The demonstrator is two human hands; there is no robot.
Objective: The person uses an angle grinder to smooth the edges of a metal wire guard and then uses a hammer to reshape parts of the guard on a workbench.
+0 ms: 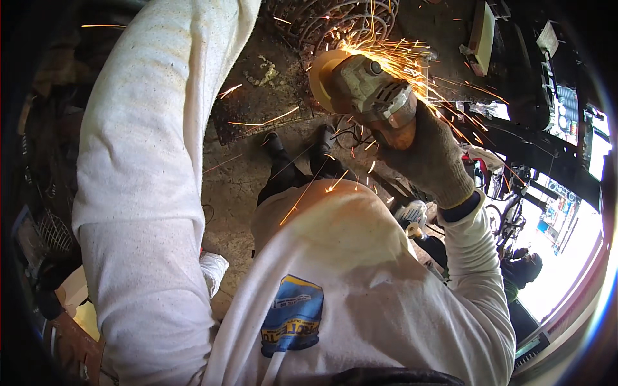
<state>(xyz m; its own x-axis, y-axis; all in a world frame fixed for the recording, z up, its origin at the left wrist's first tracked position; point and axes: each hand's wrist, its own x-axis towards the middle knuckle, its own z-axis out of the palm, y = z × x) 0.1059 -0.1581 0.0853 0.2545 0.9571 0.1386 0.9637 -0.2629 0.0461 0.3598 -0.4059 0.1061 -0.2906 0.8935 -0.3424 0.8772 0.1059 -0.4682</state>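
My right hand (430,157), in a dark work glove with a pale knit cuff, is wrapped round the body of an angle grinder (370,87). The grinder has a worn grey metal head and a pale yellowish round disc or guard (324,74) at its left side. Bright orange sparks (412,55) spray from its far side, over and past my hand. Just beyond lies a tangle of curved metal rods or wire (341,19), where the contact point is lost in glare. My left arm (148,128), in a white sleeve, reaches up past the top edge, so that hand is out of sight.
A dark, stained work surface (235,109) lies beyond my shoes (273,141). A long pale box-like piece (483,38) is at the far right. Another person (524,270) is by the bright opening at right, near a bicycle (508,219). A white bag (212,270) lies on the floor.
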